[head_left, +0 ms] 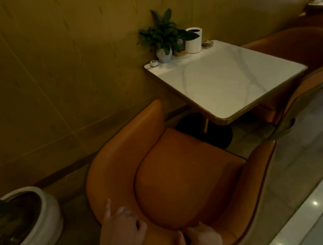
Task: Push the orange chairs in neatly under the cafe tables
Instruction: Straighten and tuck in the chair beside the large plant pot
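Note:
An orange tub chair (183, 172) stands right below me, pulled back from a white marble cafe table (226, 77), its seat front near the table's black round base (210, 130). My left hand (120, 229) grips the top of the chair's curved backrest, thumb pointing up along the rim. My right hand (201, 241) holds the same backrest a little to the right, fingers curled over the inner edge. A second orange chair (300, 68) sits on the far side of the table, close against it.
A large white planter (47, 213) stands on the floor just left of the chair. The yellow wall (59, 73) runs behind the table. A potted plant (163, 38), a white cup (193, 41) and small items sit at the table's wall end. Pale tiled floor (318, 194) lies right.

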`<state>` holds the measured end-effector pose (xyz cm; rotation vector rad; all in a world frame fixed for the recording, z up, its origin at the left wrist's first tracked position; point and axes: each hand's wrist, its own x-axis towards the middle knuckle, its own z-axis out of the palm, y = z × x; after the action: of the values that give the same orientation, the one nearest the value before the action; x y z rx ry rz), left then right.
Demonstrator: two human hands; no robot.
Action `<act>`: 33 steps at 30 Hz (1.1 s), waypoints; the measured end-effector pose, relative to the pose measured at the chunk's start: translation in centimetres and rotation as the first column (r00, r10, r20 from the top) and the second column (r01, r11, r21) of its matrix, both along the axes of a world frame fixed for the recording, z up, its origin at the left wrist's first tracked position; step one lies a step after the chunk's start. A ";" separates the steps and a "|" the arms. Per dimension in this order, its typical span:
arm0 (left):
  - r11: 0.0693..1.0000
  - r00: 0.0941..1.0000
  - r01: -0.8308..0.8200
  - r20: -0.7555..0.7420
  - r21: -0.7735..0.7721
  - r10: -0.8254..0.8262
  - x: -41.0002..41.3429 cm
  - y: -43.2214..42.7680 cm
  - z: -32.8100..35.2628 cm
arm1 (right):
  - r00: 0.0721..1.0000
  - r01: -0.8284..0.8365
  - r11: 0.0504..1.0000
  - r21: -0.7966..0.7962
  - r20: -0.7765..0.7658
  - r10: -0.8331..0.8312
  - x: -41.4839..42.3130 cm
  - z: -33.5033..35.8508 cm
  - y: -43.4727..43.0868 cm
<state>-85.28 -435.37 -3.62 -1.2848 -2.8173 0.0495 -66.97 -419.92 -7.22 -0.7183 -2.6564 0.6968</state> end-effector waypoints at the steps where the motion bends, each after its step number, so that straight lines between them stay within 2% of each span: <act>1: 1.000 1.000 -0.006 0.005 0.000 0.006 -0.4 0.4 0.1 | 1.000 0.006 1.000 -0.004 0.019 -0.006 -0.6 0.0 0.6; 5: 0.995 0.995 -0.085 0.056 -0.050 0.088 -2.1 2.4 0.5 | 0.993 0.019 1.000 0.009 0.118 -0.020 -3.3 -0.1 3.3; 11: 0.987 0.980 -0.157 0.118 -0.035 0.160 -6.2 4.9 1.8 | 0.992 -0.009 0.999 0.043 0.127 0.003 -8.7 0.8 6.0; 16: 0.984 0.975 -0.168 0.135 -0.058 0.175 -10.9 5.8 2.4 | 0.979 0.017 0.999 0.028 0.202 -0.023 -13.7 1.1 6.6; 27: 0.992 0.980 -0.067 0.180 -0.104 0.085 -24.2 7.7 2.8 | 0.922 0.100 0.986 -0.132 0.385 -0.042 -26.3 2.0 6.9; 33: 0.995 0.985 -0.002 0.169 -0.096 0.018 -29.5 8.6 2.5 | 0.915 0.223 0.963 -0.150 0.374 -0.153 -30.8 1.8 6.5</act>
<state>-114.82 -426.81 -1.10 -1.3558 -2.9988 0.0796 -97.72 -413.41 -5.44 -1.2474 -2.8083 0.8417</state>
